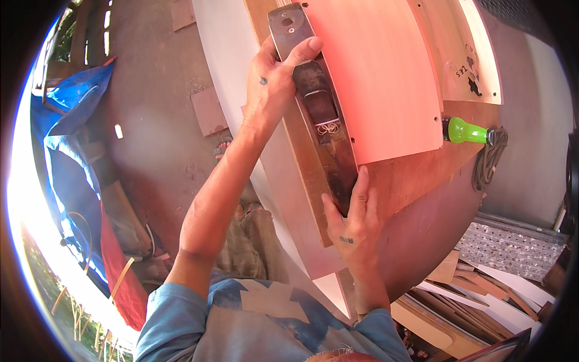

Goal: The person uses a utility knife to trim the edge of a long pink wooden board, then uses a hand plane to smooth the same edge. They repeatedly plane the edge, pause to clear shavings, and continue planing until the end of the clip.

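Observation:
A long dark hand plane (338, 154) lies slantwise along the edge of a brown wooden board (310, 172). Pale curled shavings (329, 128) sit in its throat. My left hand (274, 81) grips the plane's far part, the thumb across its top and the fingers hidden on the other side. At the near end, my right hand (354, 226) holds the plane's heel between thumb and fingers. Just right of the plane, a pale panel (377, 78) with small dark holes along its edges looks pink in the light.
To the right rests a bright green and black tool (467, 131) beside a coiled dark cord (490, 164). Wood offcuts (482, 289) pile up at the lower right. Blue tarp (75, 99) hangs at the left, and a square brown piece (209, 111) lies on the floor.

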The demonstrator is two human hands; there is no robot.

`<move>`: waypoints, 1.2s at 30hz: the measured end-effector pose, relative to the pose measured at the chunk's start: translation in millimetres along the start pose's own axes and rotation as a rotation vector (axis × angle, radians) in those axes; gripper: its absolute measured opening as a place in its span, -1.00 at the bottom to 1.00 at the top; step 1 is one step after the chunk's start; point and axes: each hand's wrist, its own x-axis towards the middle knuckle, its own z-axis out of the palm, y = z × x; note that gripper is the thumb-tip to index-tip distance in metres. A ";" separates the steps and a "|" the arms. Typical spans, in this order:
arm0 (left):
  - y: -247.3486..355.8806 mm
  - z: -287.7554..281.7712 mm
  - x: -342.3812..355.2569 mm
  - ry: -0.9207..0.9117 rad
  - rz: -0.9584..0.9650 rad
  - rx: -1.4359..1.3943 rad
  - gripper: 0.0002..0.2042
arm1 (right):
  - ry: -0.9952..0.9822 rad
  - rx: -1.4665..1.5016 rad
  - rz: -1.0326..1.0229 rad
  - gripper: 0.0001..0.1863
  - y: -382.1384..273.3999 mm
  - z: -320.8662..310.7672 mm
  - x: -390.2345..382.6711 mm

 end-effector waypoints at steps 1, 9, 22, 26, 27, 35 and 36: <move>-1.4 -0.4 -6.5 -0.010 -0.022 0.015 -0.42 | -0.013 0.014 0.021 -0.14 0.0 -2.5 -8.1; -22.2 17.5 -85.6 -0.127 -0.031 -0.080 -0.40 | -0.039 0.021 0.117 -0.11 9.1 -20.4 -94.9; -23.0 2.5 -177.4 -0.129 -0.095 -0.078 -0.41 | 0.003 0.022 0.169 -0.12 -9.4 -53.0 -178.7; 18.9 -24.6 -110.5 -0.071 -0.064 -0.155 -0.40 | 0.015 0.044 0.114 -0.17 -37.9 -43.5 -102.3; 33.1 -31.8 -84.8 -0.059 -0.045 -0.179 -0.40 | 0.037 0.067 0.082 -0.18 -44.8 -35.3 -72.7; 100.0 -74.0 211.1 0.029 0.184 -0.068 -0.40 | 0.284 0.045 -0.138 -0.24 -74.0 51.4 227.3; 105.9 -86.3 249.4 0.038 0.194 -0.061 -0.42 | 0.295 0.051 -0.167 -0.24 -78.5 66.3 267.2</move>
